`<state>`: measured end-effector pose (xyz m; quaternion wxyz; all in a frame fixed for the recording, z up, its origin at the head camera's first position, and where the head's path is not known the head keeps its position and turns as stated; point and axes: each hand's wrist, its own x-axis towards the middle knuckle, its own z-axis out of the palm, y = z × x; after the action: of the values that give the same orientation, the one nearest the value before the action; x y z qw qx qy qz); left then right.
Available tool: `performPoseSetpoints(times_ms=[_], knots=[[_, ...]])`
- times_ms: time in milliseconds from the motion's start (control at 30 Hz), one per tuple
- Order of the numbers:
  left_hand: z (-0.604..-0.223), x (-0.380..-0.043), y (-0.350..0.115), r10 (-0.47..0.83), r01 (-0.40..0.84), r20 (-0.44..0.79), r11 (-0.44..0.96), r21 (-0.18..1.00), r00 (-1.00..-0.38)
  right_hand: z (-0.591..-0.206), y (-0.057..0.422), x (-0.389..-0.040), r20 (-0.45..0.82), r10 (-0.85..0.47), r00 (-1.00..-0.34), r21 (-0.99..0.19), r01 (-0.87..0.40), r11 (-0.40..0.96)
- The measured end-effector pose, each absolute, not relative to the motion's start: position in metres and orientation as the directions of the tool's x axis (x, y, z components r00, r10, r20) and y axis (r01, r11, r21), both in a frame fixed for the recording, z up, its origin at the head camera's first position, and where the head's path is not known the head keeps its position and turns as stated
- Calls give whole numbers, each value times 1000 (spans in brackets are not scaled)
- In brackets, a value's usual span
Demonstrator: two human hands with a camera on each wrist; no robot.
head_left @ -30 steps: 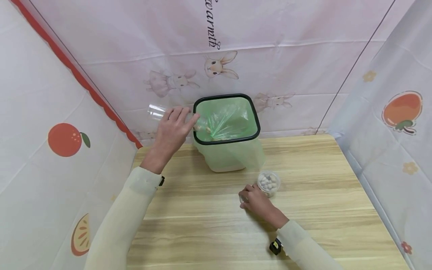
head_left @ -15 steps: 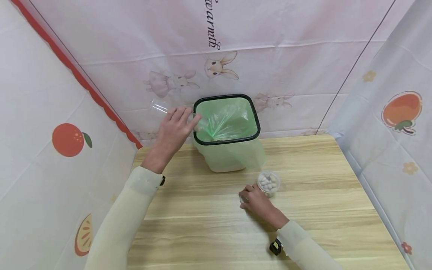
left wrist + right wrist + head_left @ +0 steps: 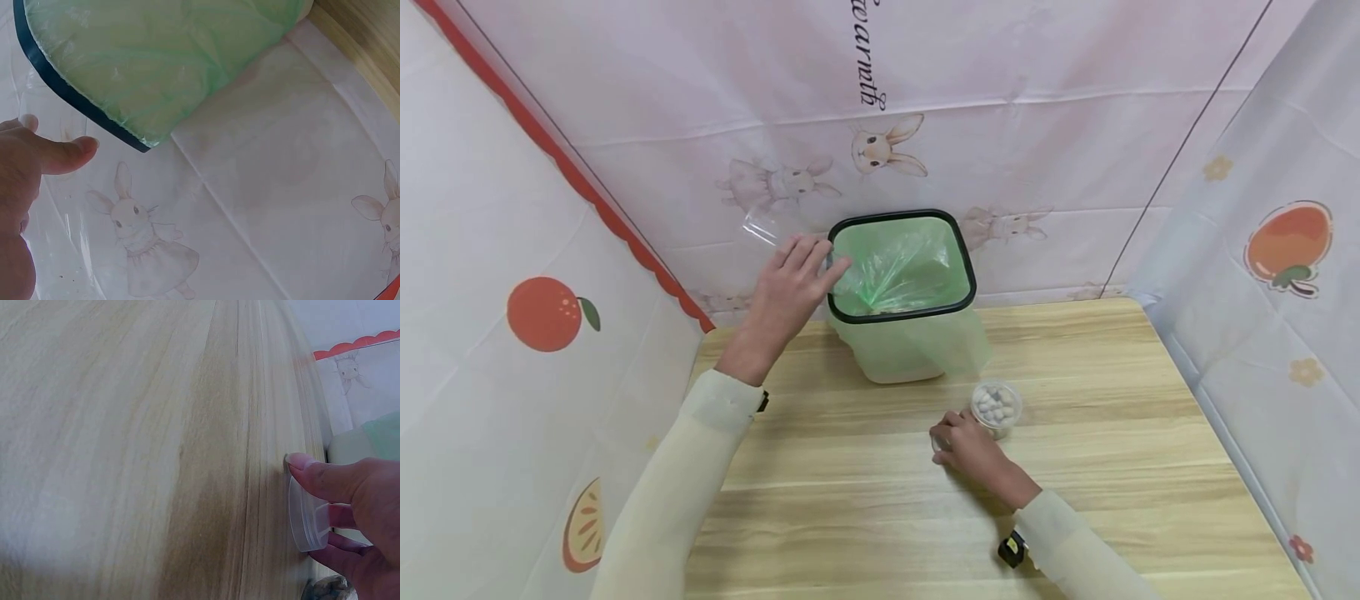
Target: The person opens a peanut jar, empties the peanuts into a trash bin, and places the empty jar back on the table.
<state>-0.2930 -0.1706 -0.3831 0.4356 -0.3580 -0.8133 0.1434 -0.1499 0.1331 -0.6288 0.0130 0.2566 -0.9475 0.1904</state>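
Observation:
My left hand (image 3: 784, 292) grips a clear plastic jar (image 3: 762, 227) at the left rim of a bin. The jar is tilted, base end up and to the left, mouth end over the bin's opening. In the left wrist view the thumb (image 3: 69, 156) lies along the see-through jar wall (image 3: 69, 250). A green plastic bag (image 3: 917, 250) lines the bin under a black rim (image 3: 902, 317). On the table, my right hand (image 3: 973, 454) holds a clear round lid (image 3: 303, 519) on edge between thumb and fingers. Beside that hand stands an uncovered clear jar of small white oval pieces (image 3: 996, 404).
The wooden table (image 3: 850, 492) ends at a pink-white cloth wall (image 3: 1060, 167) behind the bin. Patterned cloth also hangs at left and right. The bag's overhang (image 3: 962, 342) drapes down the bin's outside, close to the uncovered jar.
The left hand's jar has tipped more steeply, its base end rising. Small pale pieces seen at its mouth a second ago no longer show there. The right hand keeps its place.

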Motion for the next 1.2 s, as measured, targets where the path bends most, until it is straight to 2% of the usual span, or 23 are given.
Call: performPoseSetpoints(times_ms=[200, 467, 800, 967, 1200], knots=[[-384, -293, -171, 685, 449, 632, 723, -525, -363, -629, 133, -150, 133, -484, -865, -351, -498, 793], [-382, -291, -170, 625, 472, 681, 765, -439, -380, -628, 133, -150, 134, -478, -868, -350, -492, 797], [-383, -285, -171, 542, 486, 714, 815, -317, -443, -631, 132, -149, 144, -480, -865, -346, -499, 795], [-381, -282, -174, 460, 505, 732, 843, -182, -504, -631, 132, -148, 155, -490, -858, -336, -512, 790], [-383, -273, -184, 289, 476, 712, 877, 72, -640, -629, 132, -148, 159, -495, -854, -338, -518, 786]])
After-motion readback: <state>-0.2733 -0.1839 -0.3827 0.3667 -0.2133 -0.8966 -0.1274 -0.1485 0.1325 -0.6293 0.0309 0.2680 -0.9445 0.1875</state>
